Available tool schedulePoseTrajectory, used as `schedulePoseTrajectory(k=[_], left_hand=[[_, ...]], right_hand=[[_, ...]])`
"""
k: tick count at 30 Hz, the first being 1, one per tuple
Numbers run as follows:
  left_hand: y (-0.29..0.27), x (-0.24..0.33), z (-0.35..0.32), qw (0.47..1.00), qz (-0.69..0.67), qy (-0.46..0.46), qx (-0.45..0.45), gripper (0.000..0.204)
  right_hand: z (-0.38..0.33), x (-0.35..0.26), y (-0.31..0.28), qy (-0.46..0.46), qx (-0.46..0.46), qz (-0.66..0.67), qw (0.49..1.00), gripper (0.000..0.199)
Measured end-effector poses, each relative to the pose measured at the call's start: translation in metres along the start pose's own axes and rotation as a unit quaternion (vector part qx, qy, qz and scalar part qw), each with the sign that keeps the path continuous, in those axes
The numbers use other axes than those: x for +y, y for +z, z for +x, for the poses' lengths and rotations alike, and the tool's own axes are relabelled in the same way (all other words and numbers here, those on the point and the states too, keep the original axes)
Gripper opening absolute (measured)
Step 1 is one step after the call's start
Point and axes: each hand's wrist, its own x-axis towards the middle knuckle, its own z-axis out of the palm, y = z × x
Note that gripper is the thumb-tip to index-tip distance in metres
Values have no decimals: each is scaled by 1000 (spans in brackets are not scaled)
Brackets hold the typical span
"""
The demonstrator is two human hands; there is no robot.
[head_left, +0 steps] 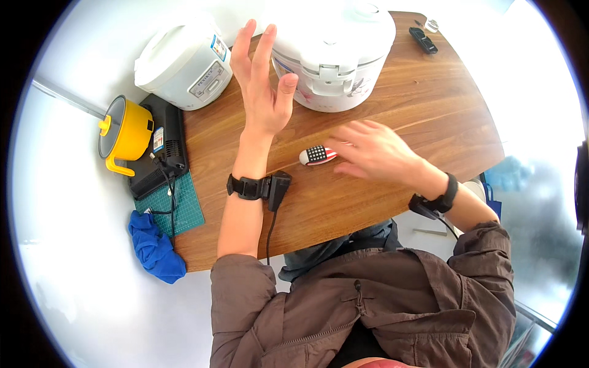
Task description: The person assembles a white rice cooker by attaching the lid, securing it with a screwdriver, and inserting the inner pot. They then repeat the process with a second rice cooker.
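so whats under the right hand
A small oval object with a stars-and-stripes pattern lies on the wooden table; the right hand hovers over it, covering its right end.

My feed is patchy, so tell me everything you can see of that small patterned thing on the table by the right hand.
The small oval object lies flat on the wooden table, in front of the large white rice cooker. It looks hard and glossy: one white rounded end, a dark patch with white dots, and red-and-white stripes. The right hand, blurred, hovers at its striped end; contact cannot be told.
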Motion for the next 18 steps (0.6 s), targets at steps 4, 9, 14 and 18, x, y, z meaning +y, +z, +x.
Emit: schedulePoseTrajectory(k=[4,9,14,18], left_hand=[[4,-2,-4,999,-28,-33,-22,101],[10,-12,-26,975,-95,-182,-85,145],[21,-24,-51,921,-221,-282,-150,160],[26,-4,-43,891,-281,-315,-169,154]], right_hand=[[11,-5,22,3,-66,-69,995,47],[16,-10,19,-15,-106,-100,989,48],[9,-19,-31,23,-5,-67,997,50],[-10,-13,-69,99,184,3,978,55]])
